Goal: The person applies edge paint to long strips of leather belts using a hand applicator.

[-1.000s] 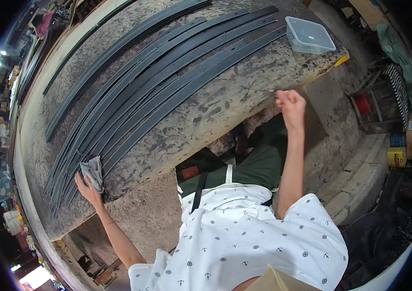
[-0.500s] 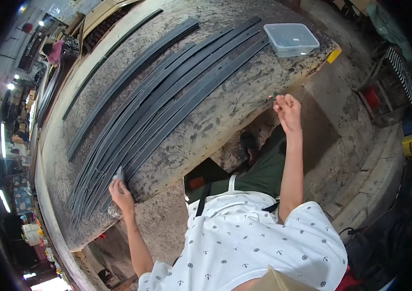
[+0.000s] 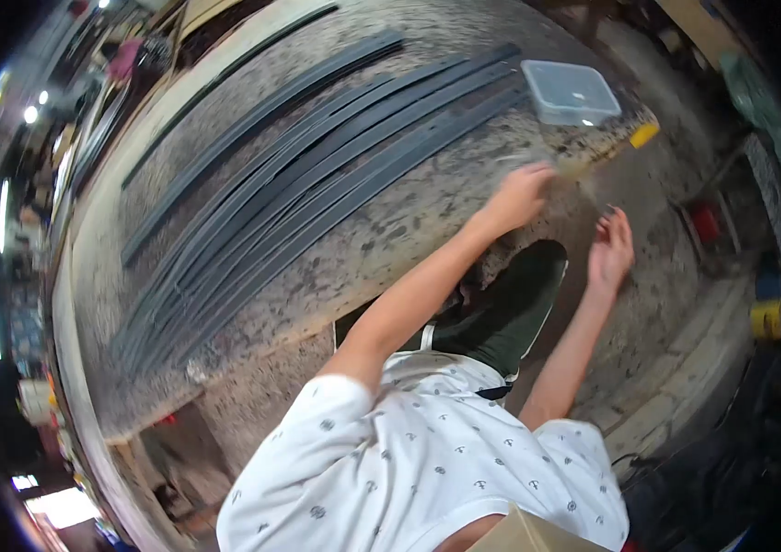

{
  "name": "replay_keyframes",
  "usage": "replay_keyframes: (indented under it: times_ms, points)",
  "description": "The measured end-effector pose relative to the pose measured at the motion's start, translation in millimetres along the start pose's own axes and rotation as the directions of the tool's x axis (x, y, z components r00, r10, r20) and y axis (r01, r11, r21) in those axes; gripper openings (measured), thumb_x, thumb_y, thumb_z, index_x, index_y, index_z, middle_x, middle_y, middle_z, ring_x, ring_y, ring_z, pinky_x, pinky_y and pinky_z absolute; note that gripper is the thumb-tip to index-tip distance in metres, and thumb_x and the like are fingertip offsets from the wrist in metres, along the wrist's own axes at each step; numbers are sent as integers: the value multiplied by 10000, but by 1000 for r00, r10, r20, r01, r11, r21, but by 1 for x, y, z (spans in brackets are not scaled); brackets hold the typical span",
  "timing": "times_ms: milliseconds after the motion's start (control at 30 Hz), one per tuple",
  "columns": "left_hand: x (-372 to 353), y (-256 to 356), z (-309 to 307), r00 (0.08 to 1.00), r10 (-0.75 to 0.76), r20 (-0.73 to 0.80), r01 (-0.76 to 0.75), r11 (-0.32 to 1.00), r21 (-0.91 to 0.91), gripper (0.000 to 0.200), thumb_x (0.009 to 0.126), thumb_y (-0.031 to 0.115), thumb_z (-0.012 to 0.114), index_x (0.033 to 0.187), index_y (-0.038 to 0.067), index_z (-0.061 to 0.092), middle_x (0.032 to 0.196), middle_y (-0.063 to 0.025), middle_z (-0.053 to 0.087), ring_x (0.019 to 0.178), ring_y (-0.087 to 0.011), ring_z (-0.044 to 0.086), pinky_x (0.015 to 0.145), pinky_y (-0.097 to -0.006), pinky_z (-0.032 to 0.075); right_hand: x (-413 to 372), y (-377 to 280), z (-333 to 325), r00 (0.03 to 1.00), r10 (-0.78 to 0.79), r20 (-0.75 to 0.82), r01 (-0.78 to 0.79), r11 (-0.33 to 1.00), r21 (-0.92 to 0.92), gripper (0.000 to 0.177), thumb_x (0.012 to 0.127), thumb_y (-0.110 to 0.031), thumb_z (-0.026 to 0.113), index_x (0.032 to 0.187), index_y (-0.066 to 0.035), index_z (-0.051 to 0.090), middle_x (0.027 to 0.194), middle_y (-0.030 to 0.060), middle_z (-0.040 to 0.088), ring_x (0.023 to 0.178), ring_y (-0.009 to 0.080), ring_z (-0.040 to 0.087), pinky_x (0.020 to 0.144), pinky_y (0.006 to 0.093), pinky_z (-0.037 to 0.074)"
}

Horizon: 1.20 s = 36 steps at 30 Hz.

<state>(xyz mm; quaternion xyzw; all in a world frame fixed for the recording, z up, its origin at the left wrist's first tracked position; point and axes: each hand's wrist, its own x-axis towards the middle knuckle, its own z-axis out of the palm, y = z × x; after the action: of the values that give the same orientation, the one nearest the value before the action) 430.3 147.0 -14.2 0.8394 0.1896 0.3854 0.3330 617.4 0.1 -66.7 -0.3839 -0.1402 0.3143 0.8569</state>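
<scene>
— How far along are you?

— I'd say the laying-out is mostly done. The dark strips point(image 3: 317, 179) lie flat and side by side on the table point(image 3: 427, 221), running from the lower left of the frame up toward the upper right. One thin strip point(image 3: 225, 97) lies apart from the bundle, toward the upper left. Neither of my hands is on them now.

— Where are your hands, then?

— Both are right of centre. My left hand point(image 3: 521, 195) reaches across to the table's near edge, close to the right-hand ends of the strips. There is a pale blur just beyond its fingers, and I cannot tell whether I am clenching something or only touching the surface. My right hand point(image 3: 612, 247) hangs off the table, lower right of the left one, over the floor. Its fingers are loose and half curled, and I can make out nothing in it.

— How do the strips look?

— Long, narrow, thin and dark grey, bowed by the lens. Their ends are roughly level, and they sit close together, some overlapping.

— Anything else on the table?

— A clear plastic container point(image 3: 570, 92) stands at the upper right corner, just beyond the strip ends, with a small yellow piece point(image 3: 644, 134) at the table edge below it. What is left, I judge, happens at this right-hand end.
</scene>
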Motion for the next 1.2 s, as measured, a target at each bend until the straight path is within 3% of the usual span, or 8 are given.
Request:
replay_keyframes:
  times_ms: [33,133,267,300,433,767,1067,1200]
  points:
    - [29,2,6,981,-130,147,141,988,-68,402,756,-31,638,1155,-9,681,1197,-213,675,1159,-406,624,1009,-462,503,4,-14,-19,999,-15,28,15,1000,8,400,1030,-60,590,1395,81,504,1196,137,617,992,177,616,870,297,526]
    - [51,-17,16,995,86,-43,-77,980,185,303,767,94,704,1059,13,695,1054,-179,678,1016,-371,652,898,-461,516,-1,-44,-47,997,-63,-35,57,987,-149,457,1050,-65,553,1464,83,428,1186,144,590,1007,189,591,886,307,500]
    - [14,-29,-33,966,196,-171,-108,901,421,271,815,214,721,998,17,690,912,-169,636,912,-344,630,796,-456,493,5,-44,-117,1000,20,0,-19,998,-65,367,1049,-140,596,1366,34,534,1027,73,623,833,156,542,749,303,498]
    - [-6,-23,-61,973,82,-218,35,875,483,278,833,250,719,974,14,680,907,-160,616,891,-327,616,769,-443,479,-12,-46,-89,994,5,-112,-19,992,-122,297,1044,-155,611,1284,19,584,968,48,621,788,142,531,704,296,484]
    - [-57,-32,-121,911,-173,-375,400,594,698,326,856,309,727,951,4,662,982,-146,588,892,-304,603,753,-424,467,-1,-23,-89,994,110,26,-108,990,-93,286,1032,-152,634,1258,20,602,947,54,632,771,135,542,692,292,477]
    - [-69,-28,-158,860,-390,-329,495,478,726,213,829,182,724,963,23,677,1003,-129,610,935,-291,617,784,-411,471,4,18,18,951,237,197,-223,971,-89,235,1046,-131,599,1229,18,603,921,56,619,768,137,534,687,296,465]
    - [-196,24,-257,948,-186,-260,314,391,865,178,790,91,656,960,86,604,936,-66,590,889,-277,576,755,-413,440,-4,14,28,921,298,250,-283,954,-94,235,1041,-123,605,1206,45,618,948,81,632,812,154,537,720,292,459]
    - [-229,36,-250,925,-171,-340,381,428,820,224,715,80,674,925,89,595,887,-69,550,829,-271,568,684,-397,460,-6,26,47,915,314,254,-295,949,-112,238,1033,-126,621,1199,44,623,976,109,644,821,160,539,743,302,466]
